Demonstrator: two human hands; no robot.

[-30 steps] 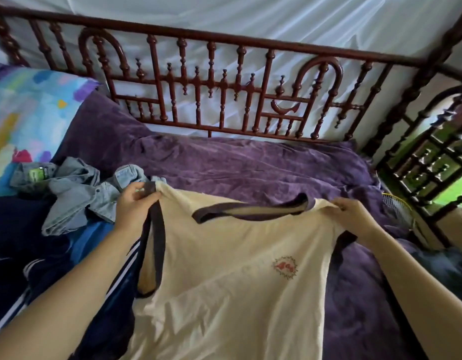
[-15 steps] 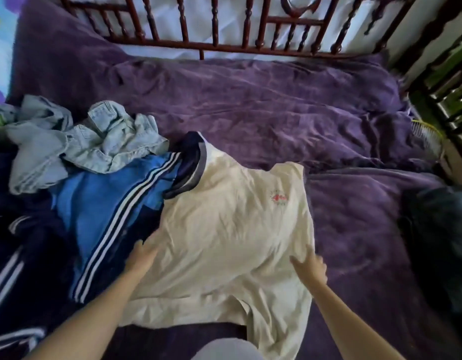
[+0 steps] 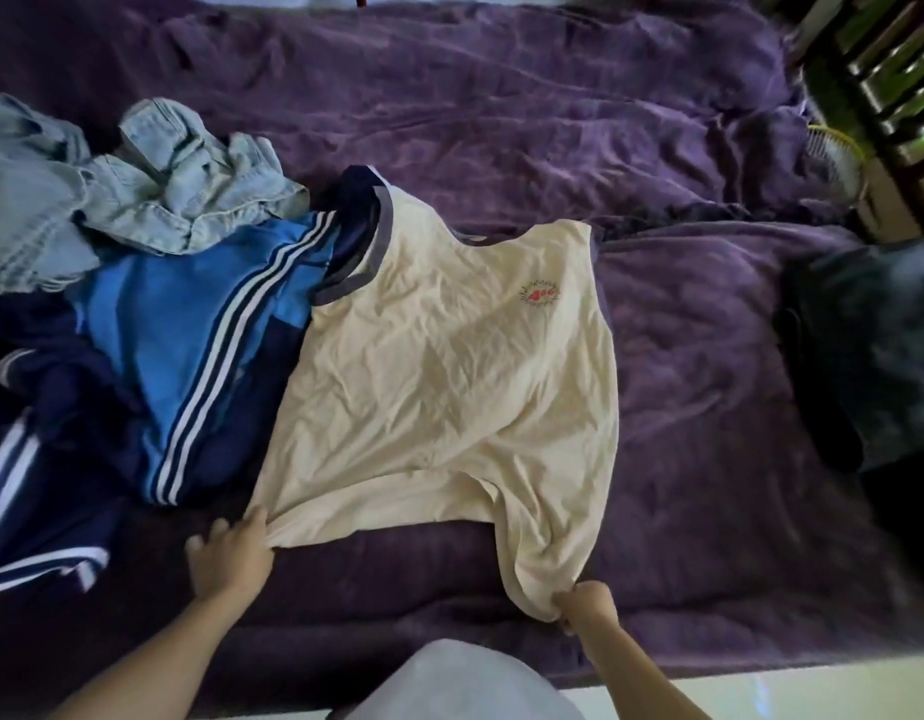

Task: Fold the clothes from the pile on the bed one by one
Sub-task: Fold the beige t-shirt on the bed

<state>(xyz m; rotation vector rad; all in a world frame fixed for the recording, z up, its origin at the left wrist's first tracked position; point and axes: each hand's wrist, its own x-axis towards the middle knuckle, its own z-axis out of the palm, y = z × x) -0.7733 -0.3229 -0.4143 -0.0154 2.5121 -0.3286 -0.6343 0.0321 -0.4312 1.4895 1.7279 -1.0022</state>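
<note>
Cream shirt (image 3: 449, 366) flat on bed (image 3: 683, 356), centre, far-left shoulder over blue jacket (image 3: 190, 330). Left grip (image 3: 231, 558) pinches near-left hem corner; right grip (image 3: 587, 605) pinches near-right corner, bunched. Risk: uneven pull skews shirt, drags jacket along.

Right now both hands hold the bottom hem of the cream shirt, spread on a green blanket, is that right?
Not quite: the blanket is purple, not green, as the head view shows. The rest stands: the left hand and right hand hold the bottom hem of the cream shirt spread on it.
</note>
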